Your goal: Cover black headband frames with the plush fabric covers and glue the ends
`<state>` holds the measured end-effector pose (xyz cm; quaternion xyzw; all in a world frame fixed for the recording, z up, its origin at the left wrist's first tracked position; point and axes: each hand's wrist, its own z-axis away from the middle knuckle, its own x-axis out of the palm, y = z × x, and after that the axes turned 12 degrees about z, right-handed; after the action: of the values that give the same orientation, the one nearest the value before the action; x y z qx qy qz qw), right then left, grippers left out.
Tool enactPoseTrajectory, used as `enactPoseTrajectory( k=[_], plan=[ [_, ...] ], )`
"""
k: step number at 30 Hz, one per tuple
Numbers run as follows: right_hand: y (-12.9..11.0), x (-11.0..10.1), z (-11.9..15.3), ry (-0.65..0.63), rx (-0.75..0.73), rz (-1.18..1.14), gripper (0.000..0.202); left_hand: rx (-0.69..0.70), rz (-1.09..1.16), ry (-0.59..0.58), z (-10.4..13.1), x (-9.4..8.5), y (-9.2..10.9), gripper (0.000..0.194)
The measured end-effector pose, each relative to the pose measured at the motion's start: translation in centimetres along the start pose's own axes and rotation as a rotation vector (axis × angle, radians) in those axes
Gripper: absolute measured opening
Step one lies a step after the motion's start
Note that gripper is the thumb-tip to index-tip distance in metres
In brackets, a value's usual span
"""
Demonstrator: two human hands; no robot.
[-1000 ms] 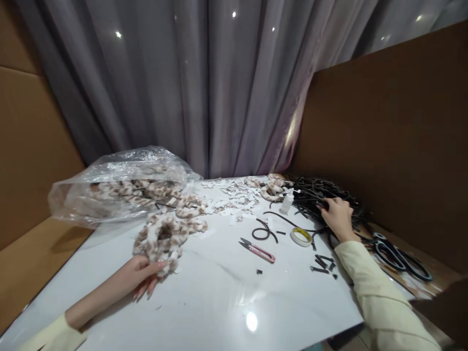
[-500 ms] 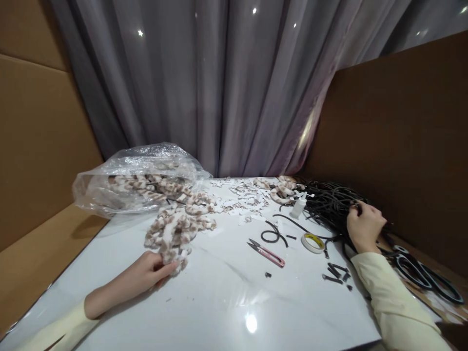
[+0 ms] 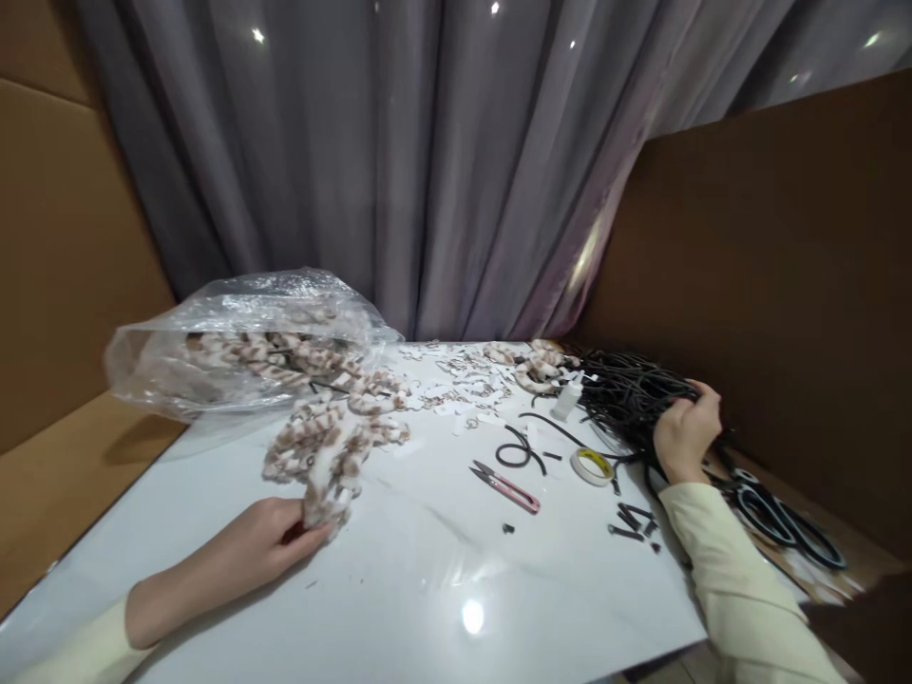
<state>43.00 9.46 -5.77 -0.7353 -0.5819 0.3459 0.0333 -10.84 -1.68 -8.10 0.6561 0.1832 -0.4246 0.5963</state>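
Note:
My left hand [image 3: 281,541] pinches the near end of a fluffy white-and-brown plush strip [image 3: 334,465] at the left of the table. More of the same plush strips [image 3: 303,442] lie heaped just behind it. At the far right my right hand [image 3: 688,432] reaches into a tangled pile of black cords [image 3: 619,385], its fingers curled round the pile's edge; the fingertips are partly hidden among the cords. Pink-handled thread snips [image 3: 507,486] lie between the hands, close to a curled piece of black cord [image 3: 519,454].
A clear plastic bag [image 3: 242,332] of plush strips stands at the back left. A tape roll [image 3: 593,466], a small white bottle [image 3: 568,397], short black cord pieces [image 3: 631,520] and large scissors [image 3: 784,522] lie rightward. Cardboard walls [image 3: 769,256] flank the white table [image 3: 399,608].
The view has shifted slightly, so the table's things sit further left. My right hand has turned and closed further over the black cords. My left hand keeps its hold on the plush strip.

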Motion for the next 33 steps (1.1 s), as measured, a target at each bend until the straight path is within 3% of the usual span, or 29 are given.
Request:
enactPoseTrajectory(
  k=[8,17,21,26,33],
  plan=[
    [-0.1,-0.8,0.1,0.027,0.046,-0.196,0.030,0.028,-0.068,-0.016,-0.4,0.6,-0.8,0.044],
    [-1.9,-2.4,-0.2,-0.131,0.177,-0.723,0.016,0.032,-0.027,0.009,-0.5,1.0,-1.5,0.042],
    [-2.5,-3.3,-0.7,-0.085,0.239,-0.868,0.010,-0.004,-0.043,-0.005,-0.5,0.9,-1.6,0.044],
    [-3.3,-4.8,-2.0,0.016,0.258,-0.912,0.012,-0.055,-0.063,-0.047,-0.7,0.9,-1.3,0.049],
    [-5.4,-7.4,-5.6,-0.101,0.124,-0.832,0.020,-0.064,-0.087,-0.042,-0.9,0.9,-1.0,0.050]
  ],
)
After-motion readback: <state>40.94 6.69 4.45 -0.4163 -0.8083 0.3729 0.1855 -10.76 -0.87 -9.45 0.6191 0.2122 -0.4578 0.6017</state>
